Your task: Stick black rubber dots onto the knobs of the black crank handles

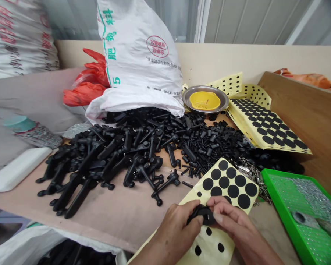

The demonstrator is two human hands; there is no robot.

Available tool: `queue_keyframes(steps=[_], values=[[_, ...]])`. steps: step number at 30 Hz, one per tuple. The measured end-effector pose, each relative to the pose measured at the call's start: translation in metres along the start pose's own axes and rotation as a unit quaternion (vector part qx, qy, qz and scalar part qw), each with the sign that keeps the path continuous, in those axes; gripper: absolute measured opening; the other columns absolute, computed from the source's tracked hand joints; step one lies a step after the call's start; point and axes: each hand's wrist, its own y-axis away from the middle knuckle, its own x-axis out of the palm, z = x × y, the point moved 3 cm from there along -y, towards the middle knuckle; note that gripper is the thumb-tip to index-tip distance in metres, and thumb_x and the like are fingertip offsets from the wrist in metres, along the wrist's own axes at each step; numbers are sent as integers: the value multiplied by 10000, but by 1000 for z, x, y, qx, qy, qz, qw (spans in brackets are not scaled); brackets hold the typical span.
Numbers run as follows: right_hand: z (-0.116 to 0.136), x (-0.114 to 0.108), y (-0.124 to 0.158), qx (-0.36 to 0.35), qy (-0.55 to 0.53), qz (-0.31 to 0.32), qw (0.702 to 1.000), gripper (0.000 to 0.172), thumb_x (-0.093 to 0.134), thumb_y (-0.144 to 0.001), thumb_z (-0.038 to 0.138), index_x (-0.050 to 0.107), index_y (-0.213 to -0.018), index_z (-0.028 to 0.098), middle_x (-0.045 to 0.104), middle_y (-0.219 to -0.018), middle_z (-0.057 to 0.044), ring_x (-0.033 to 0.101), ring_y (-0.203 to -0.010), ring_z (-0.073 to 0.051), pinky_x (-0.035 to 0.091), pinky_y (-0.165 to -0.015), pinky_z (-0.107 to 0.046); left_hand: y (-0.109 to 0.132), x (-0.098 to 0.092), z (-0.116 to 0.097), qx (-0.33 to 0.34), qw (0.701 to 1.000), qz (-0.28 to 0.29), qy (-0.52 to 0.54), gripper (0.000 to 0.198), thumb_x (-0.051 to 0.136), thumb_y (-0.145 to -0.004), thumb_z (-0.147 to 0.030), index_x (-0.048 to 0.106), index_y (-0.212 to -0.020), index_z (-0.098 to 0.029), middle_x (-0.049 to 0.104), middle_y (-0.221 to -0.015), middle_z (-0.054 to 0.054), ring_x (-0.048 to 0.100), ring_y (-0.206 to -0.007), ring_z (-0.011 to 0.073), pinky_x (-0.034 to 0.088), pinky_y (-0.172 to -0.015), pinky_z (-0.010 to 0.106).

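Over a yellow backing sheet point(219, 165) near the front, my two hands meet on one small round black plastic part point(205, 215). My left hand point(179, 228) grips it from the left, thumb on top. From the right, my right hand point(234, 224) pinches its edge between thumb and fingers. Black round stickers point(233, 191) cover the upper sheet; its lower part has bare spots with a few small black dots. My fingers hide part of the black piece. Just beyond lies a black jointed arm piece point(167, 186).
Black arm parts point(99, 154) heap on the left, spilling from a white woven sack point(146, 55). Small black pieces point(209, 140) pile behind the sheet. At right sit a green tray point(281, 206) of metal bits and more sticker sheets point(281, 145). A yellow basket point(205, 101) rests in a metal bowl.
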Motion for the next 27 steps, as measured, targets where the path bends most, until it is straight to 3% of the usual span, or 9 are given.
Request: queue_keyframes(steps=[7,14,19,27], values=[[-5,0,1,-26,3,-25,999,250,666,-722,417,581,-642,196,511,-1025,-15,480,-824,-151,382,-683,-210,0,5,1,-29,999,-23,2,219,438,-807,-234,615,-934,-210,505,-595,-51,460,-435,109,352,-438,202],[-2,5,2,-47,16,-22,999,279,681,-701,442,548,-647,202,528,-997,-27,512,-855,-176,411,-708,-236,3,4,-5,-60,996,-53,-46,320,452,-771,-219,626,-1040,-219,579,-654,-7,467,-540,157,351,-494,232],[1,5,3,-103,58,-51,992,255,657,-736,417,536,-642,213,513,-953,-31,496,-844,-173,417,-640,-218,3,4,-8,-13,994,-83,-69,275,461,-766,-196,640,-972,-231,625,-667,-11,509,-585,167,362,-539,236],[-1,11,8,-194,175,-89,961,215,516,-847,388,529,-698,233,481,-904,-51,485,-811,-180,455,-572,-207,2,7,-6,39,985,-103,-132,305,440,-789,-203,607,-1044,-178,687,-718,38,609,-608,201,399,-581,270]])
